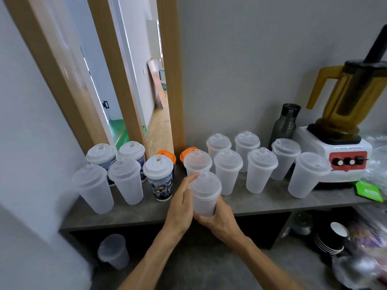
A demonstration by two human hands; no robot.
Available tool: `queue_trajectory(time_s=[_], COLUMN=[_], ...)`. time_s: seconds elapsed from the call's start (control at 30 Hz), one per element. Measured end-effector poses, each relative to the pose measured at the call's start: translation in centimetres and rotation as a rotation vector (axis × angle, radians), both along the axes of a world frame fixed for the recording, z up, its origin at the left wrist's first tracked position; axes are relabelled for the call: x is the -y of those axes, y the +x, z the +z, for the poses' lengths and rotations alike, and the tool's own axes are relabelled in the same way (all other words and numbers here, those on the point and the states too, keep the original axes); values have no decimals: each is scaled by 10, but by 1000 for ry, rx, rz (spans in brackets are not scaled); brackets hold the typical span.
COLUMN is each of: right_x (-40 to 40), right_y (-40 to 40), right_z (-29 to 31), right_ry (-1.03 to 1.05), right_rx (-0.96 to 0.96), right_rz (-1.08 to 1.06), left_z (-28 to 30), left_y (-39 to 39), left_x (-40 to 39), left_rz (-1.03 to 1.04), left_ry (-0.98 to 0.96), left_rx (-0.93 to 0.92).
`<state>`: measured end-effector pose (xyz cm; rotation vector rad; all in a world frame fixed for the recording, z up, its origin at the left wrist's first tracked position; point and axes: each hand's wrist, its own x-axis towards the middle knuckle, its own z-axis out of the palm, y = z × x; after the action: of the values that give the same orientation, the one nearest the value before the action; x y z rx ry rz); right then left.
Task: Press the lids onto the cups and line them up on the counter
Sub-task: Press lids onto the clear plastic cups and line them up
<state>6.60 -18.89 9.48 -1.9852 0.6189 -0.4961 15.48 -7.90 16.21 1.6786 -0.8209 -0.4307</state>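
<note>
Cup (204,197) (lidded) between both hands (201,210)

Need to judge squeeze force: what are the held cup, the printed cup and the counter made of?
Held cup: frosted translucent plastic, probably thin; fingers show through it. Printed cup: glossy picture wrap, opaque white lid; paper or plastic, unclear. Counter: matte grey, stone-look.

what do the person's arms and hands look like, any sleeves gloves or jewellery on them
Both arms are bare as far as the frame shows, with no sleeve in view. The left hand and right hand wear no gloves, and no ring, watch or bracelet shows on the fingers or wrists. The forearms are slim and enter from the bottom edge of the picture.
</note>
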Motion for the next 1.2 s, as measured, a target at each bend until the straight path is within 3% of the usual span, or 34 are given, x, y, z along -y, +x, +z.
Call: queue_trajectory(time_s=[0.17,0.4,0.7,0.93,1.03,1.1,1.2], right_x=[8,21,31,33,32,31,36], right_y=[3,-4,-2,-2,-5,-10,-22], right_z=[-5,6,13,13,20,25,28], right_ry=[17,52,66,63,68,63,70], right_rx=[-3,-106,-199,-185,-178,-171,-159], right_rz=[33,166,248,265,266,257,224], left_z=[10,18,35,40,48,58,93], left_y=[-3,19,44,48,47,44,26], left_x=[3,-1,2,2,2,3,19], left_rz=[67,103,51,-8,-31,8,133], left_ry=[-42,145,291,299,369,448,326], left_rx=[-65,-209,-89,-74,30,227,529])
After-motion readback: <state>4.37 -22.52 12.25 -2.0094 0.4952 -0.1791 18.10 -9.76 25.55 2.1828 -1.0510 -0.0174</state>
